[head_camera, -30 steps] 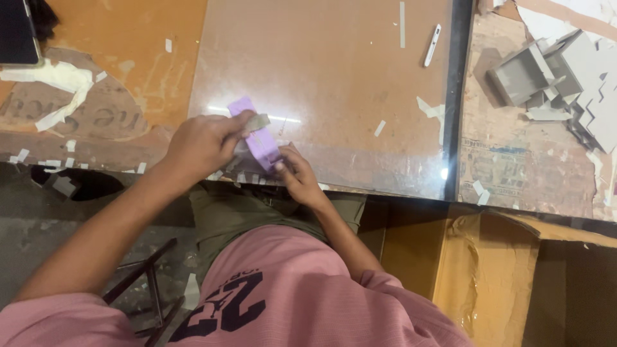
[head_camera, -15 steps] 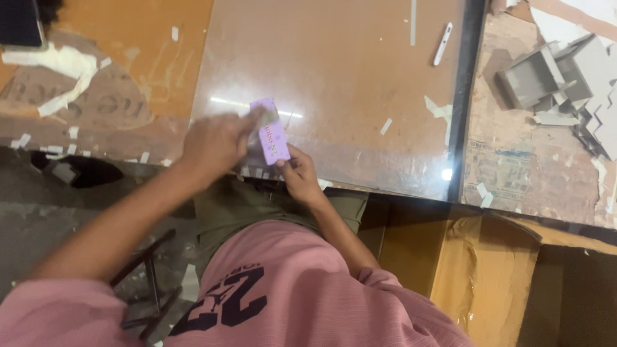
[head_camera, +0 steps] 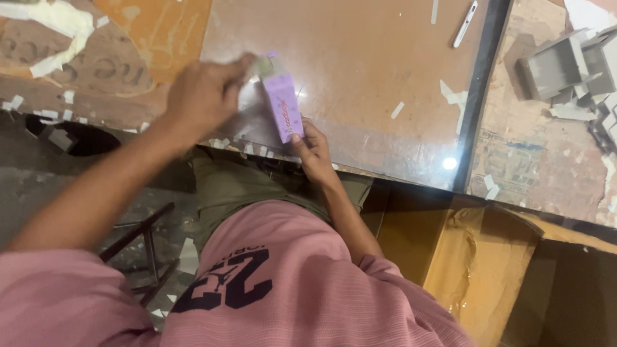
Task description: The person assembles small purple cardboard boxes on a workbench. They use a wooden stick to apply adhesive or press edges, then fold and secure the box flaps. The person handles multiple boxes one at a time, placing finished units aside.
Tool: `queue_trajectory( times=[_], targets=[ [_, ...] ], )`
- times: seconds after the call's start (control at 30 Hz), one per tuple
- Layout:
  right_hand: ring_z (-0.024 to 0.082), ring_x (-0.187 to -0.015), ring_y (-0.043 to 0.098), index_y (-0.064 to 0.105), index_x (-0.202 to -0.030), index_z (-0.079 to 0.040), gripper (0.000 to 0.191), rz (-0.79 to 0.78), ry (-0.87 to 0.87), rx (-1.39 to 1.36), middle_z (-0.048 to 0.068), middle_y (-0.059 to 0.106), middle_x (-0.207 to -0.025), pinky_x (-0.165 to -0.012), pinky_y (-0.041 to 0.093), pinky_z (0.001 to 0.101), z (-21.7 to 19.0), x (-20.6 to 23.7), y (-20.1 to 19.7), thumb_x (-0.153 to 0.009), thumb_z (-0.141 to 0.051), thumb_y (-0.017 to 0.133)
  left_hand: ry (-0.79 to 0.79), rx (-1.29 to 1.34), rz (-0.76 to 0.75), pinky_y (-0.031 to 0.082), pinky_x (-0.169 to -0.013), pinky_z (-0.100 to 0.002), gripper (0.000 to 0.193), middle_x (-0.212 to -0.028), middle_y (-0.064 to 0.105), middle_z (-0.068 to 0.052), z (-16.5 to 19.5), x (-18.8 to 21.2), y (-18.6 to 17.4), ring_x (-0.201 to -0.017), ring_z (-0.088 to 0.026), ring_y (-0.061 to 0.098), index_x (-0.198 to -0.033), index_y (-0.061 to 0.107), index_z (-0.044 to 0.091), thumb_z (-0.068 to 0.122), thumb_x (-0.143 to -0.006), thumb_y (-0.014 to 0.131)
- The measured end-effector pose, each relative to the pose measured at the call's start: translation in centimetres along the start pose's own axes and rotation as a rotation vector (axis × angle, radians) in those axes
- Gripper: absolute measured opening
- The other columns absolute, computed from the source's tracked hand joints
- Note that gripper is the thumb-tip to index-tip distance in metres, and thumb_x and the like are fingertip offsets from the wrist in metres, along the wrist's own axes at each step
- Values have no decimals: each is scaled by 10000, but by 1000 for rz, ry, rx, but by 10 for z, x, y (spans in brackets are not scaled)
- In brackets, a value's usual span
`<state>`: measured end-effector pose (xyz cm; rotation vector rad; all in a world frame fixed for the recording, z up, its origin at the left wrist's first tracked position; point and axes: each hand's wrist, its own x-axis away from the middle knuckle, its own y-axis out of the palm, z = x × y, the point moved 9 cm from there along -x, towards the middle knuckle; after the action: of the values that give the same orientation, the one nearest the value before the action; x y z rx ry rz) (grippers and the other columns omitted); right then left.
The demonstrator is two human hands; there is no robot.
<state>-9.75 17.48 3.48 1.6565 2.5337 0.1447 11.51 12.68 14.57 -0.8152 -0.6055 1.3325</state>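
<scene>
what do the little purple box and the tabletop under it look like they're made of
The small purple rectangular box, held by the right hand: probably thin printed card, matte, with crisp folded edges. The brown tabletop: seemingly a glossy glass or laminate sheet, given the bright light reflection, dark edge strip and stuck tape scraps.

Light: warm and fairly dim, coming from above you | Glare: a small white spot on the glossy brown glass tabletop | Shadow: deep under the table edge | Blur: your left hand smears with motion; the small purple box looks soft.
</scene>
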Motion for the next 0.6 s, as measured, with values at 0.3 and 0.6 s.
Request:
queue_trajectory(
  times=[0.3, 0.6],
  targets=[
    [137, -1111, 597, 622, -1273, 8, 250, 17, -68, 45, 42, 644, -1198, -1001, 492, 304, 0, 3, 2, -1112, -182, 600, 235, 15, -96, 542, -599, -456, 433, -798, 723, -99, 61, 37, 27, -670, -299, 696, -1356, 678, 189, 117, -931, 636],
    [115, -940, 546, 611, -1341, 32, 381, 130, 78, 0, 25, 651, -1071, -830, 458, 278, 23, 10, 1, -1104, -267, 604, 239, -301, 16, 490, -461, -465, 430, -713, 674, -119, 62, 10, 13, -551, -327, 655, -1376, 682, 161, 130, -951, 625]
  ],
)
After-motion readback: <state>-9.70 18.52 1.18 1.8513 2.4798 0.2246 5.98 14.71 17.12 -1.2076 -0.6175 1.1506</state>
